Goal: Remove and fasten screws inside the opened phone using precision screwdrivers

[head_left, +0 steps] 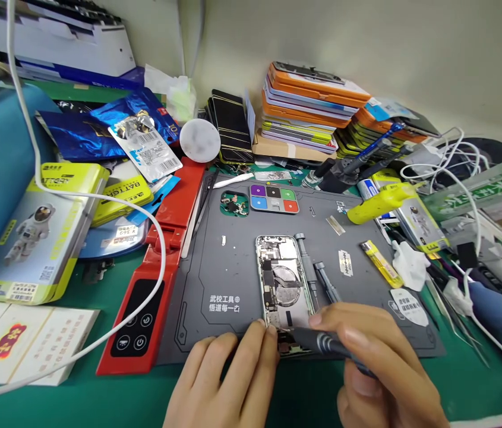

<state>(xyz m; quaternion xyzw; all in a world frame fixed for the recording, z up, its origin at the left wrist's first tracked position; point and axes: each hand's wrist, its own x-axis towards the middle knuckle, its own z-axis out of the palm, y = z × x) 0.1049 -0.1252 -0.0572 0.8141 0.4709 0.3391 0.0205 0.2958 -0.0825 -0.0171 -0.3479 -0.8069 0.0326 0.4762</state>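
Observation:
An opened phone (pixel 283 279) lies back-up on the grey repair mat (pixel 228 261), its boards and round coil exposed. My left hand (pixel 226 380) rests at the phone's near end, fingertips pressed on its lower left corner. My right hand (pixel 384 368) is closed around a dark screwdriver (pixel 326 343), whose tip points left onto the phone's bottom end. Two more dark screwdrivers (pixel 317 276) lie just right of the phone.
A red hinged device (pixel 152 285) with a white cable (pixel 99 202) over it lies left of the mat. Battery boxes (pixel 41 232) sit far left. Stacked phone cases (pixel 308 107) stand at the back. A yellow tool (pixel 379 202), cables and tweezers crowd the right.

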